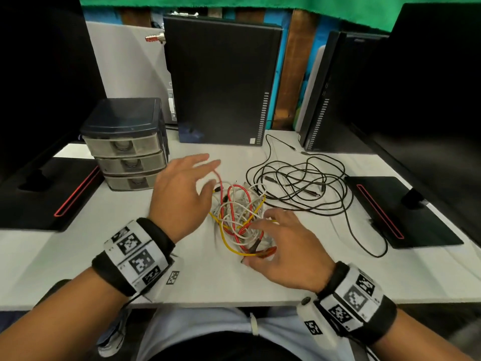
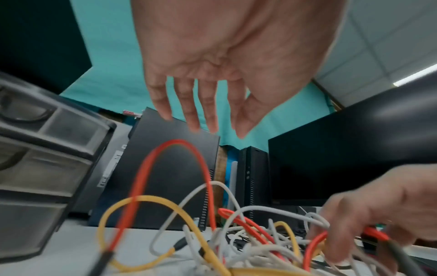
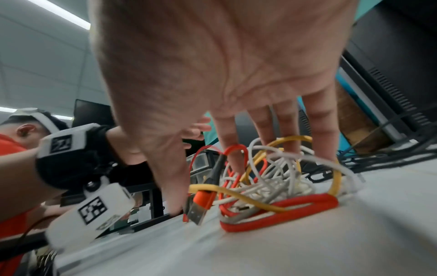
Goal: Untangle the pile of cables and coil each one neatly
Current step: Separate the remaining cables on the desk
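A tangled pile of red, yellow and white cables (image 1: 239,217) lies in the middle of the white table (image 1: 78,256). My left hand (image 1: 192,178) hovers open just left of and above the pile, fingers straight (image 2: 210,112), holding nothing. A red loop (image 2: 175,145) and a yellow loop (image 2: 146,199) rise beneath it. My right hand (image 1: 270,238) rests on the near right of the pile with spread fingers (image 3: 236,149) poking among the strands. Its thumb touches the table beside an orange USB plug (image 3: 201,203). A thick red cable (image 3: 283,207) lies at the pile's front.
Loose black cables (image 1: 299,188) sprawl right of the pile. A small drawer unit (image 1: 127,144) stands at left, computer towers (image 1: 221,82) (image 1: 333,100) behind. Monitor bases (image 1: 52,191) (image 1: 400,212) flank both sides. Another person in orange (image 3: 14,149) is at the left.
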The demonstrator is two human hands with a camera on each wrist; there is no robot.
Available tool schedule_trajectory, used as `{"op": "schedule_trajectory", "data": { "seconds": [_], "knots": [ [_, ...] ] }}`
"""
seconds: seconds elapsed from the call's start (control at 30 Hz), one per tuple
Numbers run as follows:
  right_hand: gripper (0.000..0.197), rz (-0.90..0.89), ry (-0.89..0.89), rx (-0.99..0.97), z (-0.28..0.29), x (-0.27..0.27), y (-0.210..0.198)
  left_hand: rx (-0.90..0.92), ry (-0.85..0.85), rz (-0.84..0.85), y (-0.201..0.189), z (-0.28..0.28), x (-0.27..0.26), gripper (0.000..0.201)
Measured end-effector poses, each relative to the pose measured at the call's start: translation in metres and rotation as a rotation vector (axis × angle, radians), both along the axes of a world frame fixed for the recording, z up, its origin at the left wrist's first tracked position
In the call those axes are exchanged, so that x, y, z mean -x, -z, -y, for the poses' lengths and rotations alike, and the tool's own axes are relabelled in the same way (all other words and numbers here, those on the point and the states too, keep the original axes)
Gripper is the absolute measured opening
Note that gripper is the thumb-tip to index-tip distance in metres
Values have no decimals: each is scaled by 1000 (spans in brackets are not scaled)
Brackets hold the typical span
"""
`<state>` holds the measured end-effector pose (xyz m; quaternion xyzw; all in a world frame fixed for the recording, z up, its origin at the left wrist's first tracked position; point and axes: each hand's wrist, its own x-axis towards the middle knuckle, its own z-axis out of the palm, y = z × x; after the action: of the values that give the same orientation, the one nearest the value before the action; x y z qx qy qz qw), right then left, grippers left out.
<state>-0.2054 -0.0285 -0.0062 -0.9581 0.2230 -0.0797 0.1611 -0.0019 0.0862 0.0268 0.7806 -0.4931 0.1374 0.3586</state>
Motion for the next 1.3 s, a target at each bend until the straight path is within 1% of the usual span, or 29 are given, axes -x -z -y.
{"op": "schedule_trajectory", "data": {
  "seconds": [0.03,0.07,0.1,0.13,0.17,0.2,0.23,0.27,0.3,0.33,0.37,0.4,0.43,0.5,0.57,0.6,0.7,0.77,0.83,0.9,0.97,1.03,1.07,1.13,1.2,1.23,1.3],
  "knots": [
    [63,-114,-13,-32,4,1,1,-40,47,18,2,-1,3,32],
    [57,-196,-32,-45,7,1,2,-90,113,-35,3,-1,6,31],
    [45,-232,-47,-37,10,1,3,-164,184,-120,6,-1,7,31],
    [29,-222,-49,-21,11,1,4,-286,246,-201,9,0,9,35],
    [16,-192,-34,-16,14,0,6,-448,285,-238,13,0,11,42],
    [10,-155,-7,-43,17,0,7,-604,307,-238,17,-1,12,50],
    [10,-112,21,-120,20,-1,9,-710,311,-228,22,-1,12,58],
    [10,-42,37,-249,22,-1,9,-762,303,-228,26,-2,13,66],
    [14,54,43,-412,24,-2,7,-775,278,-230,29,-3,15,72],
    [23,153,53,-578,25,-3,3,-756,239,-213,31,-4,18,75],
    [34,238,71,-733,27,-4,-3,-722,199,-169,31,-3,21,74],
    [41,300,85,-888,29,-3,-9,-669,162,-121,30,-2,24,70],
    [40,349,96,-1026,29,-3,-16,-595,131,-80,29,-1,26,63],
    [22,438,119,-1228,33,-2,-28,-428,89,-30,25,0,28,46],
    [17,509,164,-1339,37,0,-34,-285,96,-46,20,1,27,35],
    [15,529,202,-1346,38,0,-35,-239,106,-75,18,1,25,32],
    [15,526,306,-1199,39,-1,-36,-154,133,-170,11,1,17,28],
    [21,518,340,-1080,40,-3,-38,-121,144,-164,6,0,13,27],
    [23,492,330,-938,39,-4,-39,-132,151,-114,2,-1,10,25],
    [22,519,277,-749,34,-3,-40,-160,163,-108,1,-1,9,23],
    [20,605,190,-433,23,-2,-41,-184,194,-194,3,1,8,22],
    [16,656,18,-101,9,-2,-43,-196,236,-291,4,3,8,21],
    [17,635,-65,6,3,-4,-43,-197,257,-334,4,5,8,20],
    [23,528,-140,149,-3,-13,-41,-190,291,-432,1,7,9,18],
    [29,430,-134,290,-4,-26,-38,-160,335,-533,-3,8,10,15],
    [29,410,-125,350,-4,-32,-37,-149,353,-570,-5,8,10,14],
    [21,405,-122,466,-3,-44,-37,-129,386,-623,-8,7,10,10]
  ]
}}
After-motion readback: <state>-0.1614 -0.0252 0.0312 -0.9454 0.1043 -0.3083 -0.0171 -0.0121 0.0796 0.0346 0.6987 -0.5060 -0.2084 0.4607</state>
